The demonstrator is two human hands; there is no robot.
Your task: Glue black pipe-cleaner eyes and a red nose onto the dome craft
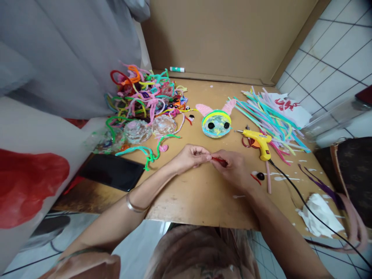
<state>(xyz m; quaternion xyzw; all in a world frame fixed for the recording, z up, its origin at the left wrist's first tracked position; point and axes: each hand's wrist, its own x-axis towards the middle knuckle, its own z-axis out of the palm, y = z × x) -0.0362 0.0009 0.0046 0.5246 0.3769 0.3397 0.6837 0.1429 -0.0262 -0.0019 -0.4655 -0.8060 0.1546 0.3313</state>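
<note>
Both hands meet at the middle of the wooden table point(188, 193). My left hand point(190, 157) and my right hand point(232, 166) pinch the two ends of a short red pipe cleaner piece point(218, 159) between their fingertips. Just beyond them lies a round craft face point(216, 123) with pink ears, black eyes and a yellow-green rim. To the right of my right hand rests a yellow glue gun point(258, 141), its black cord point(302, 201) running off the near edge.
A tangled heap of coloured pipe cleaners point(145, 93) lies at back left, beside clear plastic domes point(151, 128). Straight pipe cleaners point(270, 112) fan out at back right. A black phone point(112, 172), a glue stick point(177, 69), crumpled tissue point(319, 215) and a black bead point(260, 176) are also here.
</note>
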